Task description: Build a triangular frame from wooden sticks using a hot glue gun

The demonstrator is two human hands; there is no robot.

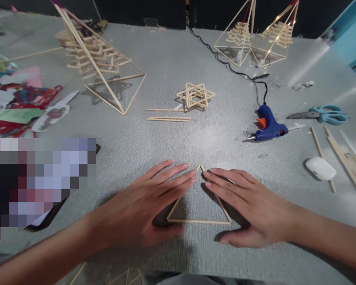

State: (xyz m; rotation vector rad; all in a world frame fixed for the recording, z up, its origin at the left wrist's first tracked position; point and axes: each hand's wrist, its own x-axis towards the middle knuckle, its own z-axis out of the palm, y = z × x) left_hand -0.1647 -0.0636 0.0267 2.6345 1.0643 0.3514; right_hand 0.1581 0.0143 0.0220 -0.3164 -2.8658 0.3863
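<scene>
The left hand (145, 202) and the right hand (246, 202) are both unclenched, palms down, with nothing grasped. Their fingertips rest on the slanted sides of a triangle (199, 222) of thin sticks, close to its tip. The triangle lies flat on the grey table (121, 146) between the hands, its base toward the person and its tip pointing away. Both thumbs lie apart from the base, on its near side.

Beyond the tip are loose sticks (168, 119), and just behind them a star (197, 105) of sticks. To the right, a blue glue gun (269, 126) with an orange trigger lies on its side, its nozzle pointing left; a black cord (233, 70) runs from it to the back. Past it are teal-handled scissors (332, 114), and nearer the person a white case (320, 168) sits across a stick, beside more wood strips (348, 164).

At the back stand a large stick frame (99, 59) on the left and two smaller frames (240, 37) on the right, one with small lights. Paper scraps (20, 114) crowd the left side, behind a pixelated object.
</scene>
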